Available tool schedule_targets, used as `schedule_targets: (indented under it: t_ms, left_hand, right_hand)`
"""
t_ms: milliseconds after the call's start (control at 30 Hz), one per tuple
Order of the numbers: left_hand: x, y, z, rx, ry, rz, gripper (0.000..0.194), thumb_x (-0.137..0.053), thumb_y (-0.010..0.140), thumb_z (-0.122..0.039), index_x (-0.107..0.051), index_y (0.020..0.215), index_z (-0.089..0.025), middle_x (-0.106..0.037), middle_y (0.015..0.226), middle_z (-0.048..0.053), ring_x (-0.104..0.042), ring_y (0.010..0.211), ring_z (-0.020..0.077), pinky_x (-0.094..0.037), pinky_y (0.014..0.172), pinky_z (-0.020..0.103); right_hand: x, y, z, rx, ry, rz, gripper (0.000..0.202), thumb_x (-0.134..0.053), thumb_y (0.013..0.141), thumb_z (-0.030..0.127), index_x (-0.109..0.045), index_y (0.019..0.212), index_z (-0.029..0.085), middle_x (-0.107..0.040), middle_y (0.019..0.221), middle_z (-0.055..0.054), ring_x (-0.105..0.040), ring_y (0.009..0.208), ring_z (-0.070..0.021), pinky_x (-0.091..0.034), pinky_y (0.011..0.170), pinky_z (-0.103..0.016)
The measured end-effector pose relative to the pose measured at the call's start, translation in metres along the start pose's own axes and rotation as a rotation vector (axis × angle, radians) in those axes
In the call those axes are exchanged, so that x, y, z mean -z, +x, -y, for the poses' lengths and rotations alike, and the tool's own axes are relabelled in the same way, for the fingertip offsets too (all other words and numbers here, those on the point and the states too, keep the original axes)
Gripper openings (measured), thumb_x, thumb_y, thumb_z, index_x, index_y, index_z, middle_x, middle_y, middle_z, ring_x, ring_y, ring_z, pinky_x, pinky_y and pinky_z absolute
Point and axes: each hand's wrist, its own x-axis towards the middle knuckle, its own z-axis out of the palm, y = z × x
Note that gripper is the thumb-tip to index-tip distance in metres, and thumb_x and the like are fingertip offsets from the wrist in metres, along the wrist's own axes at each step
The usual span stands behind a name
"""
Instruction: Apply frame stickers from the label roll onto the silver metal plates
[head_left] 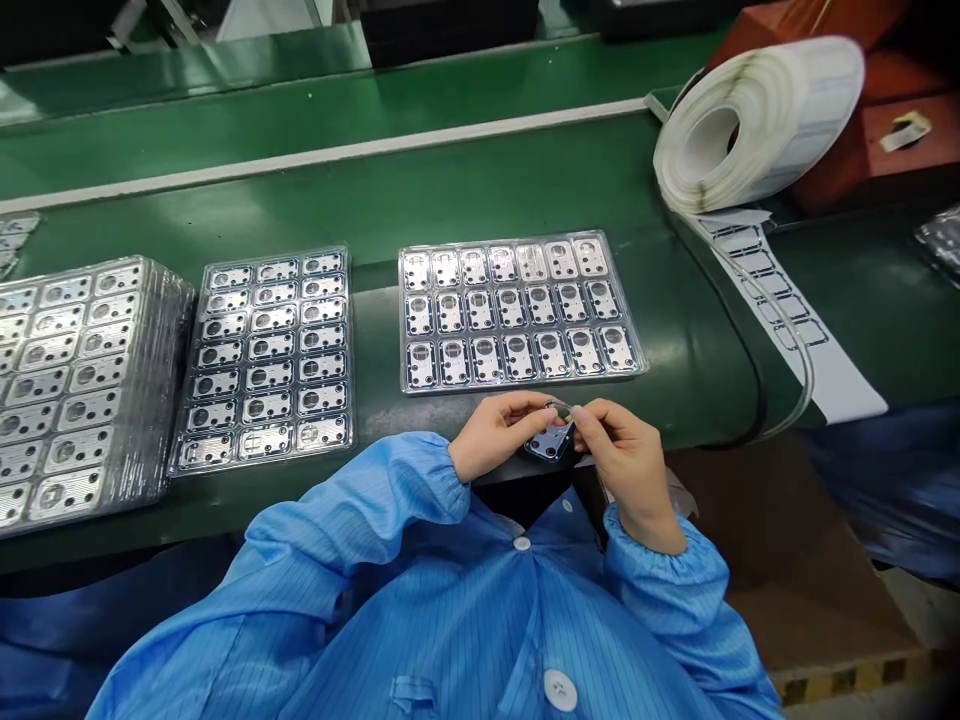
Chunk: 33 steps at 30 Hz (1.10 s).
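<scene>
Close to my chest, at the table's front edge, my left hand and my right hand meet over a small flat metal plate with dark holes and a blue-black edge. The left fingers grip the plate by its upper left side. Between the right thumb and forefinger is what looks like a thin pale strip at the plate's upper right edge; the fingertips partly hide it. Just beyond my hands lies a clear plastic tray filled with rows of similar plates.
Left of it lies a second filled tray, beside a tall stack of trays. At the right, a large label roll feeds a white strip with dark-outlined frames. A looped cable hangs near it. A cardboard box stands below.
</scene>
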Motion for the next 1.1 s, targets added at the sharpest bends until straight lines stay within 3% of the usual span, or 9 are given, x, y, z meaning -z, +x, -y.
schedule_targets:
  t_ms: [167, 400, 600, 767, 967, 1100]
  left_hand:
    - [0.004, -0.002, -0.004, 0.007, 0.039, -0.015, 0.037, -0.070, 0.080, -0.046, -0.074, 0.092, -0.012, -0.073, 0.089, 0.008, -0.064, 0.084, 0.0164, -0.049, 0.082, 0.029]
    - [0.004, -0.004, -0.009, 0.026, -0.025, -0.026, 0.045, -0.078, 0.070, -0.048, -0.075, 0.098, -0.013, -0.074, 0.092, 0.009, -0.065, 0.081, 0.0169, -0.051, 0.083, 0.031]
    - [0.004, -0.006, -0.009, 0.036, -0.036, -0.043, 0.044, -0.069, 0.078, -0.055, -0.077, 0.094, -0.014, -0.073, 0.086, 0.008, -0.060, 0.074, 0.0140, -0.048, 0.070, 0.025]
    - [0.004, -0.005, -0.005, 0.092, -0.137, -0.038, 0.044, -0.073, 0.074, -0.056, -0.076, 0.088, -0.014, -0.071, 0.081, 0.006, -0.058, 0.069, 0.0114, -0.045, 0.066, 0.023]
    - [0.004, -0.004, -0.007, 0.126, -0.250, 0.012, 0.058, -0.061, 0.078, -0.068, -0.074, 0.084, -0.011, -0.068, 0.077, 0.007, -0.060, 0.069, 0.0126, -0.046, 0.064, 0.023]
    - [0.004, -0.006, -0.013, 0.077, -0.093, -0.005, 0.048, -0.073, 0.073, -0.057, -0.073, 0.088, -0.012, -0.068, 0.077, 0.005, -0.056, 0.067, 0.0106, -0.042, 0.062, 0.022]
  right_hand:
    - [-0.001, 0.001, -0.003, 0.037, 0.009, 0.044, 0.032, -0.062, 0.092, 0.041, -0.061, 0.067, 0.020, -0.054, 0.059, 0.002, -0.051, 0.053, -0.0124, -0.041, 0.051, -0.024]
    - [-0.002, 0.003, -0.002, 0.046, 0.005, 0.051, 0.035, -0.059, 0.093, 0.043, -0.060, 0.066, 0.020, -0.053, 0.058, 0.002, -0.051, 0.053, -0.0135, -0.040, 0.050, -0.025]
    - [-0.003, 0.003, 0.001, 0.047, 0.017, 0.050, 0.036, -0.059, 0.092, 0.044, -0.060, 0.065, 0.020, -0.053, 0.057, 0.002, -0.050, 0.052, -0.0139, -0.041, 0.050, -0.025]
    - [-0.004, 0.002, 0.005, 0.050, 0.016, 0.055, 0.036, -0.059, 0.092, 0.043, -0.059, 0.065, 0.020, -0.053, 0.057, 0.002, -0.050, 0.052, -0.0134, -0.040, 0.050, -0.025]
    - [-0.004, 0.000, 0.006, 0.048, 0.013, 0.058, 0.035, -0.059, 0.092, 0.042, -0.059, 0.065, 0.020, -0.052, 0.058, 0.002, -0.048, 0.052, -0.0130, -0.039, 0.049, -0.024]
    - [-0.004, 0.000, 0.004, 0.059, 0.004, 0.084, 0.034, -0.059, 0.093, 0.040, -0.059, 0.065, 0.020, -0.052, 0.059, 0.002, -0.048, 0.053, -0.0125, -0.038, 0.050, -0.024]
